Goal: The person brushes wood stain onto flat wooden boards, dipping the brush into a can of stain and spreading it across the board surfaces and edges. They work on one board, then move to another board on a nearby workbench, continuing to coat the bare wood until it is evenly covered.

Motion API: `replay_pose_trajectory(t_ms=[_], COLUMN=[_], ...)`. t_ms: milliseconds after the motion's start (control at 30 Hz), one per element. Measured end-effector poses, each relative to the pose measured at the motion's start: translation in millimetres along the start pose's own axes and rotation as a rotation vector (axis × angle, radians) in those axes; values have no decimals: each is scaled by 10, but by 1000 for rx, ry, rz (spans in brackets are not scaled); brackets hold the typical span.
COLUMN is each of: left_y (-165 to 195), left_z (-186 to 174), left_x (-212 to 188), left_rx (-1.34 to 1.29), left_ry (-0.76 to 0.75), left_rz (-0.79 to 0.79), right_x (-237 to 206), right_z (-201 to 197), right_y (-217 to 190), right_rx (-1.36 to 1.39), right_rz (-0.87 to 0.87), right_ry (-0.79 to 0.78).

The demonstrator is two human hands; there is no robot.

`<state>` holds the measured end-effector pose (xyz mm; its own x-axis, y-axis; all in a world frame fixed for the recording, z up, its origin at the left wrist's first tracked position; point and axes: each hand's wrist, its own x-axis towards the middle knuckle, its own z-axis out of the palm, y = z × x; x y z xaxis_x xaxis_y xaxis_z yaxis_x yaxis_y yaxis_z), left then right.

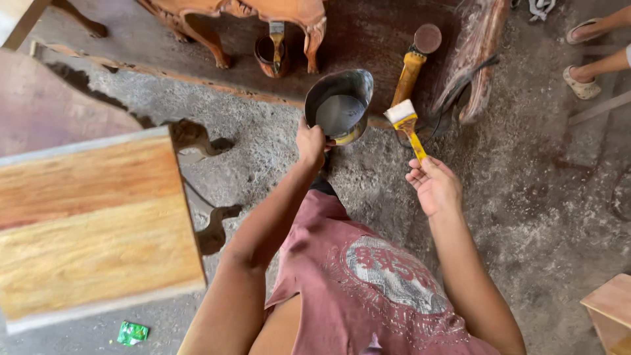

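Yellow-handled, white-bristled paintbrush [407, 128] stands pinched in the right hand [434, 184], bristles just beside the round grey metal bowl [340, 105] that the left hand [311, 143] clasps by its rim. Dusty concrete floor [539, 197] lies open rightward; varnished wooden tabletop [92, 223] edges left.

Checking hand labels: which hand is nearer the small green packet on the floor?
Left. The left hand, gripping the metal bowl, is above and right of the green packet; the right hand, holding the paintbrush, is farther right.
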<state>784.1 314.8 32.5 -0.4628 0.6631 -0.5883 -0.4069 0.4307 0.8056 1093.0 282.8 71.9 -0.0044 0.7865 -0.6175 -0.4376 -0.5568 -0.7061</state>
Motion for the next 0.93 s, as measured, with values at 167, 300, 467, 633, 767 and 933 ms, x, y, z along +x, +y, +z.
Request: replay_pose_trajectory(t_ms=[167, 300, 467, 633, 767, 933], left_y=[12, 29, -40, -65, -104, -180], left_z=[562, 877, 1112, 1158, 1075, 838], left_x=[477, 802, 1119, 1279, 1229, 1151], left_rx=[-111, 106, 30, 239, 158, 419], left_ry=[62, 80, 126, 146, 77, 102], left_rz=[22, -69, 32, 21, 29, -51], right_x=[845, 1379, 1987, 2418, 2590, 2704], right_z=[570, 1074, 1660, 2021, 2104, 2092], right_y=[-268, -504, -691, -748, -678, -595], right_rx=[-70, -118, -201, -223, -262, -449], right_rz=[53, 84, 36, 99, 137, 216], right_ry=[91, 58, 72, 46, 46, 6])
